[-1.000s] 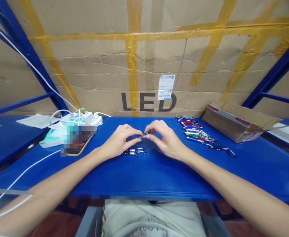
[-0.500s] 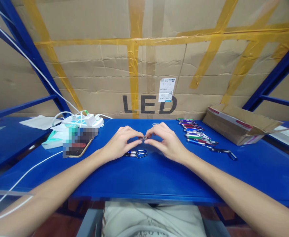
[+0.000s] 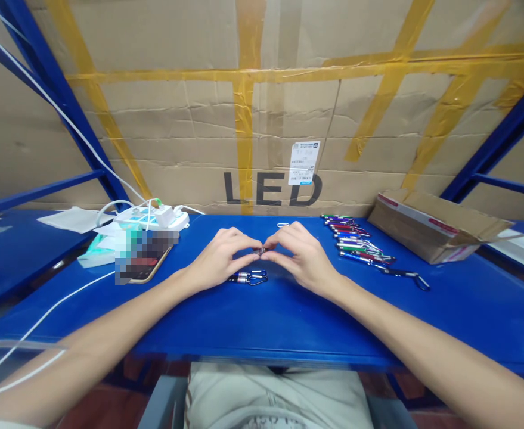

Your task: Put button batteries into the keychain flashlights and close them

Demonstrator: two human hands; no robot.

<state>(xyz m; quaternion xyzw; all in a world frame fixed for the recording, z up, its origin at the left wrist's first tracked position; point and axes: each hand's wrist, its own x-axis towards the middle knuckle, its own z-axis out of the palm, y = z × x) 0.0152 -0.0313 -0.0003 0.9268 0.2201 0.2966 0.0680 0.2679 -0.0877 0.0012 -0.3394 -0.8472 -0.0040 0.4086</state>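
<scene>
Well left of the open carton [image 3: 427, 229], the left hand [image 3: 220, 257] and right hand [image 3: 304, 256] both have fingers clamped on one small shiny piece [image 3: 260, 252] over the bench [image 3: 315, 325]; coloured pens [image 3: 346, 236] lie just beside that carton.
</scene>
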